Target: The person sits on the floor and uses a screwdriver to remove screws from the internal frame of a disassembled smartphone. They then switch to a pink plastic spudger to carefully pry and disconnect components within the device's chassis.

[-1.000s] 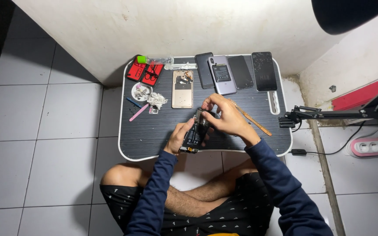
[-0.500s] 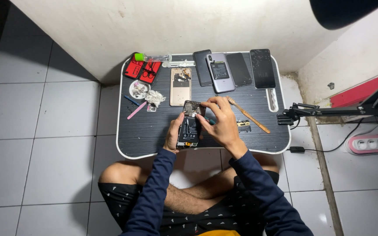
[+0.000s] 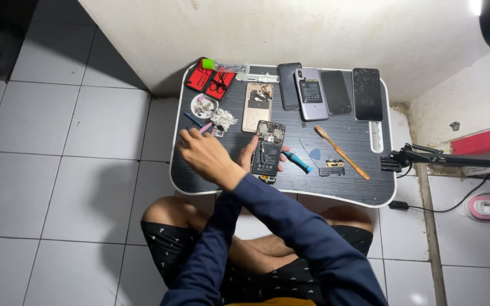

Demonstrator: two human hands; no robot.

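An opened phone [image 3: 268,150] with its back off, showing black battery and boards, is held upright over the black lap table [image 3: 282,191] by my left hand [image 3: 249,154], which is mostly hidden under my right forearm. My right arm crosses to the left. My right hand [image 3: 205,157] hovers with fingers spread and nothing in it, just below a pink tool [image 3: 206,128] and a heap of small white parts [image 3: 223,119]. A teal-handled screwdriver [image 3: 297,161] lies right of the phone.
A white dish of bits [image 3: 204,105], a red tool case [image 3: 211,82], a gold back cover [image 3: 257,106] and several phones [image 3: 311,93] line the table's back. A wooden brush [image 3: 341,152] and blue pick [image 3: 315,153] lie right. A black clamp arm [image 3: 426,158] sticks in from the right.
My right hand has left the opened phone and swung across to the table's left side. My left hand still holds the phone, now more upright.
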